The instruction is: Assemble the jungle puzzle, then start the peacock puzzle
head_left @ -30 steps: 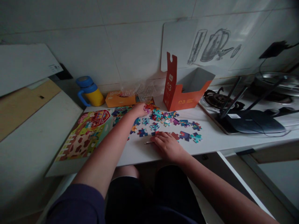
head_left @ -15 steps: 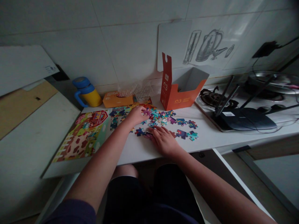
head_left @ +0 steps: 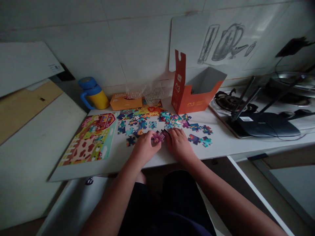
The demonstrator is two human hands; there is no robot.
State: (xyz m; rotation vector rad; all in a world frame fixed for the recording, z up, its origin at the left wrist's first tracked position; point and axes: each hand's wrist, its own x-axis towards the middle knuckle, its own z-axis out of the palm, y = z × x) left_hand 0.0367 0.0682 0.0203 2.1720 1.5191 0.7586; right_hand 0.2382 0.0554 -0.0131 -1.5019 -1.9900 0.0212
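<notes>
Near the table's front edge, my left hand pinches a purple puzzle piece between thumb and fingers. Close beside it on the right, my right hand has its fingers curled over a dark purple puzzle piece, partly hidden by them. The two pieces are side by side, but I cannot tell whether they are joined. Behind and left of my hands lie several loose teal and navy puzzle pieces. More pieces lie to the right of my right hand.
On the left lies a farm picture. Along the wall stand a blue and yellow mug, an orange box, crumpled clear plastic and a tall open orange box. A black router and a stove burner are at right.
My left hand has come back toward me with the purple puzzle piece, beside my right hand. My right hand has shifted slightly right, its fingers more curled. The view has moved a little.
</notes>
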